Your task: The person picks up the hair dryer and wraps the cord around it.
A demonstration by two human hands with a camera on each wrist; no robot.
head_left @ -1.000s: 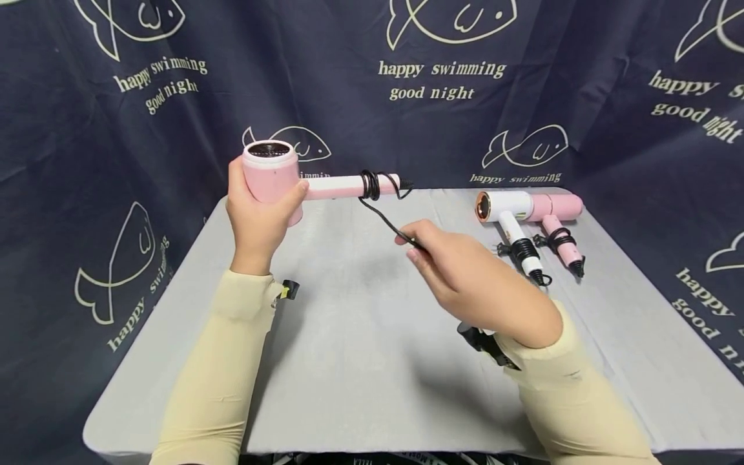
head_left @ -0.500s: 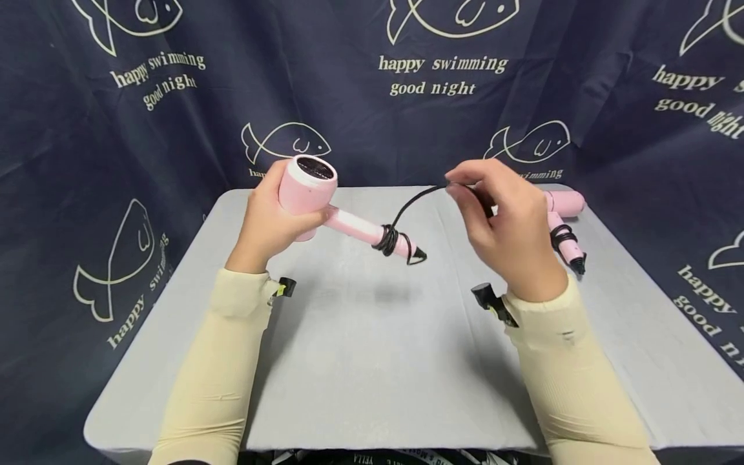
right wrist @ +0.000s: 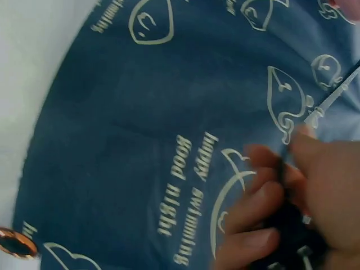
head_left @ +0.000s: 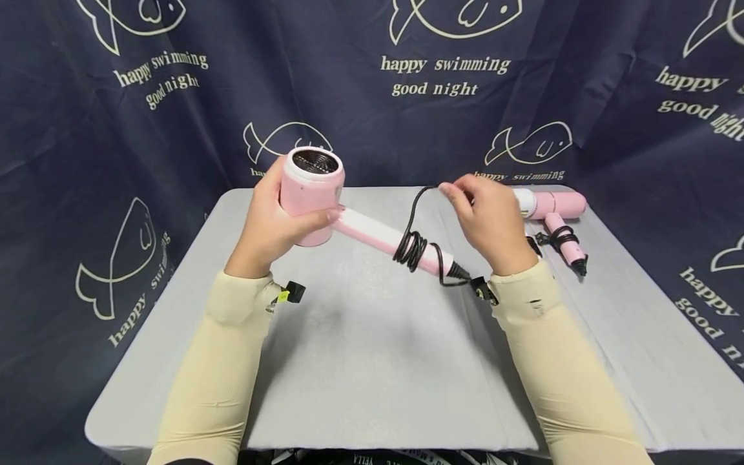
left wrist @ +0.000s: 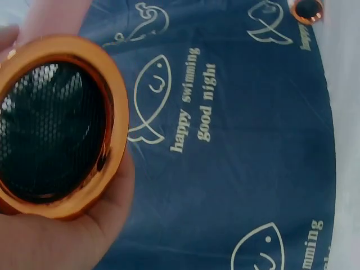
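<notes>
My left hand (head_left: 261,226) grips the barrel of a pink hair dryer (head_left: 310,197) above the table, its dark round grille facing up. In the left wrist view the dryer's other end shows a copper-coloured rim (left wrist: 117,124) around a dark mesh. The handle (head_left: 372,231) slants down to the right, with a black power cord (head_left: 411,250) looped several times around its lower part. From those loops the cord rises to my right hand (head_left: 494,226), which pinches it between thumb and fingers. A black plug (right wrist: 298,236) with metal prongs sits in the right palm.
At the back right of the grey-covered table (head_left: 360,387) lie a second pink hair dryer (head_left: 558,205) and a white one (head_left: 524,201), the latter partly hidden behind my right hand. A dark blue curtain (head_left: 349,51) with fish prints hangs around the table.
The held dryer has shifted right and its handle has tipped from level to slanting down. My right hand has risen, swung right, then come slightly back left, pulling the cord's free length upward.
</notes>
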